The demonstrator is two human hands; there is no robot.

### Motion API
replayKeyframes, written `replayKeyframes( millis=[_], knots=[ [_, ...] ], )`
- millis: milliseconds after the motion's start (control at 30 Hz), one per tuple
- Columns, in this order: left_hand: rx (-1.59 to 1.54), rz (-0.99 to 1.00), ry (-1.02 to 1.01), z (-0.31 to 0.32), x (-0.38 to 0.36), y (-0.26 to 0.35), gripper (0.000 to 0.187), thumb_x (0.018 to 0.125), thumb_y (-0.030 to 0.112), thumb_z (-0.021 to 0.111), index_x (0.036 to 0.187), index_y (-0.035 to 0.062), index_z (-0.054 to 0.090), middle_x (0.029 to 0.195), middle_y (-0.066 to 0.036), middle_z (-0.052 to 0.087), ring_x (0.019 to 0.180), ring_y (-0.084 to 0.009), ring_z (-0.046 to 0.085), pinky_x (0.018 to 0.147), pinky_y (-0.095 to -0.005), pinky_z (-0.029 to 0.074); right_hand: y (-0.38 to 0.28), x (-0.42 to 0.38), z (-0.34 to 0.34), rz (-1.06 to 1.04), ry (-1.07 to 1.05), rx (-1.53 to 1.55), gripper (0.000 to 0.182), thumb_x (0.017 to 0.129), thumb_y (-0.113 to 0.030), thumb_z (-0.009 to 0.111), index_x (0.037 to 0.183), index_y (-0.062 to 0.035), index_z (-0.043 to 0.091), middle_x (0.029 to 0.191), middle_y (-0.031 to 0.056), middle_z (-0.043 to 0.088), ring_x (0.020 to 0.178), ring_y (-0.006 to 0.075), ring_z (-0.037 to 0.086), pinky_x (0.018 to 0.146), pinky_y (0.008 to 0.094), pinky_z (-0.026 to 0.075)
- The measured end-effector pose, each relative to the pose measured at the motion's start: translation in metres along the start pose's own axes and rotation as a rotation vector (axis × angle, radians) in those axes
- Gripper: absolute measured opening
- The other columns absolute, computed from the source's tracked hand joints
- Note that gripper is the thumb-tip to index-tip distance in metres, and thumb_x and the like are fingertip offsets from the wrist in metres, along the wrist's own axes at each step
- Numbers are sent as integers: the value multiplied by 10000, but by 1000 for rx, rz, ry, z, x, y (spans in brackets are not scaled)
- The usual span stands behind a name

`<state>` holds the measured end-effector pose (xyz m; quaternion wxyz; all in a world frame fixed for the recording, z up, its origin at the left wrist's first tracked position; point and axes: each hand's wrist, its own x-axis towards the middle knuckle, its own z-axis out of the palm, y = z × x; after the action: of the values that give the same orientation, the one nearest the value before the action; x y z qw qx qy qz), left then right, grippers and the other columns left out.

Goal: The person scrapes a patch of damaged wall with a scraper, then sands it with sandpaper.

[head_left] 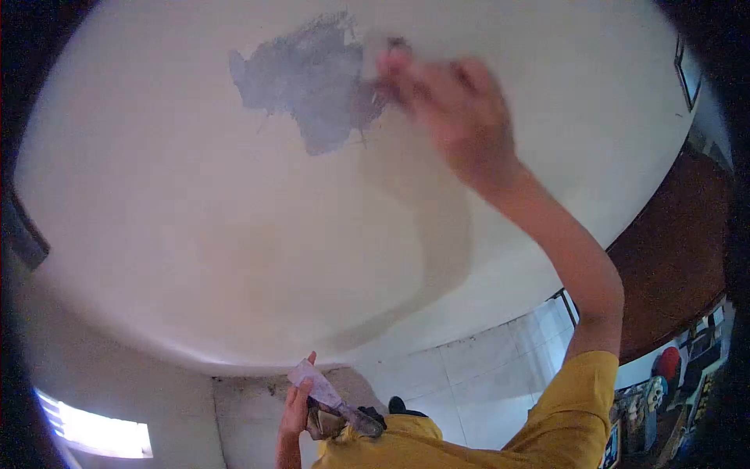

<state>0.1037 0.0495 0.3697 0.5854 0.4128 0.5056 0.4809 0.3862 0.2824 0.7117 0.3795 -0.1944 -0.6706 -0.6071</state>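
A rough grey patch of filler spreads over the upper part of the pale wall. My right hand is raised at the patch's right edge, its fingers closed. Motion blurs the dark thing at its fingertips, so I cannot make out what it is. Low in the view, near my body, my left hand grips a putty knife. Its blade is smeared with pale material and its dark handle points down to the right. A brownish object shows just under the blade, partly hidden.
Light floor tiles meet the foot of the wall. At the right is a dark brown surface, with assorted items below it, including a red round one. Bright light enters through an opening at lower left.
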Motion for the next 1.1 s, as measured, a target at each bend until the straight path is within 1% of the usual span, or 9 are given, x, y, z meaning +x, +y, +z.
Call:
replayKeyframes(
  millis=[233,333,433,533,633,767,833,1000,1100],
  knots=[
    [-75,-144,20,19,-8,37,495,974,315,452,1441,176,366,944,25,490,834,-68,465,739,-224,419,3,-6,-6,24,-59,40,388,717,-193,730,1098,-133,678,1076,-90,614,704,133,501,633,258,453],
    [-25,-35,21,1,-1,3,543,953,348,486,1441,142,365,1148,6,488,961,-104,441,901,-263,370,-29,-28,-1,-1,12,186,376,718,-170,716,1090,-130,678,1051,-87,616,711,148,500,630,252,457],
    [-63,-92,28,14,-6,26,494,978,313,444,1445,179,354,906,33,462,727,-46,448,616,-212,430,9,-8,-10,-82,-17,43,296,741,-209,701,1024,-132,659,973,-69,575,752,155,506,615,266,491],
    [-68,-219,24,3,-8,16,540,954,365,481,1440,157,369,1146,-15,503,952,-114,455,904,-270,375,-20,-17,-9,30,-77,140,312,713,-159,720,1022,-136,688,1038,-83,604,720,147,491,612,246,464],
    [105,-21,63,-3,-1,1,552,950,380,481,1440,155,366,1095,-23,523,915,-132,479,878,-285,396,-24,-27,-5,73,-120,188,326,728,-150,700,1052,-129,669,972,-59,589,695,156,487,601,253,465],
    [44,-194,49,2,-8,17,564,945,404,476,1438,153,370,1084,-34,520,969,-146,477,884,-297,394,0,-14,0,63,-59,90,273,747,-158,680,1017,-125,649,858,-30,546,684,165,492,584,269,481],
    [93,-206,145,-26,0,-31,568,943,412,475,1437,150,372,1090,-35,512,1014,-146,460,892,-297,388,-28,-33,-2,114,-166,155,338,717,-117,701,1054,-113,675,1047,-63,615,703,152,493,619,240,458],
    [18,-148,8,18,-11,43,588,938,418,482,1430,115,373,1193,-48,497,1061,-152,450,939,-301,363,30,-7,-5,174,-100,45,412,723,-126,662,1135,-135,654,1020,-58,603,744,186,508,661,277,488],
    [-110,-145,-41,-1,1,10,533,956,349,481,1436,146,366,937,18,473,778,-90,463,684,-239,403,-17,-39,5,127,-150,-14,348,740,-192,654,1084,-143,636,995,-44,563,748,175,515,619,258,507]
  ],
)
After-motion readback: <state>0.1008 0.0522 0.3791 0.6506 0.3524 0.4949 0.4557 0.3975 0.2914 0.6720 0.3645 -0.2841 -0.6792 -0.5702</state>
